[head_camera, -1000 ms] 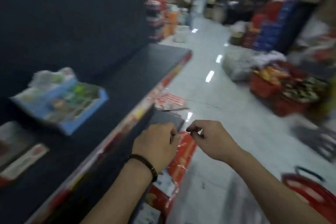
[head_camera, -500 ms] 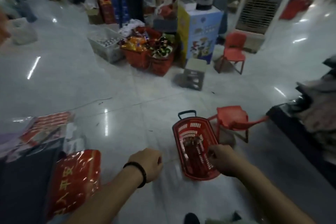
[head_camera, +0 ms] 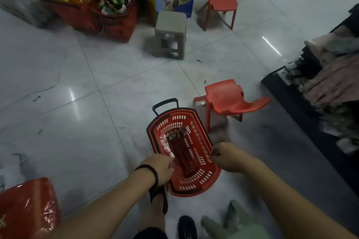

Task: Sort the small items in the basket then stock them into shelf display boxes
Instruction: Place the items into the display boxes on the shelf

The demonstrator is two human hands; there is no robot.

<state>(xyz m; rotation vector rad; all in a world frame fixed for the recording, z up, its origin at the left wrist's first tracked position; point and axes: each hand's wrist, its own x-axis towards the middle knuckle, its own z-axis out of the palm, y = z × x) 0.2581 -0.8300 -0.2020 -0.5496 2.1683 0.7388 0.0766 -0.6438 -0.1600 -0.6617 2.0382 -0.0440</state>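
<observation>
The red plastic basket [head_camera: 196,182] stands on the pale tiled floor [head_camera: 77,87], directly in front of the person. It is oval, its walls and bottom have many small slots, and a black band goes around its rim. A black handle [head_camera: 165,105] stands out at its far end.

On the bottom of the basket lie long dark red packets [head_camera: 182,153], side by side along its length. A row of small white-and-red packets [head_camera: 164,142] lies along the left wall, and some crumpled wrappers are at the far end.

The left hand [head_camera: 161,167], with a black bead bracelet [head_camera: 150,170] on the wrist, is at the near left rim. Its fingers are curled and their tips are at the nearest small packet; I cannot tell if they grip it. The right hand [head_camera: 227,157] is over the right rim with curled fingers, and I cannot tell if it holds anything.

A low red chair [head_camera: 229,99] is just beside the far right side of the basket. A grey stool [head_camera: 171,31] is further away.
</observation>
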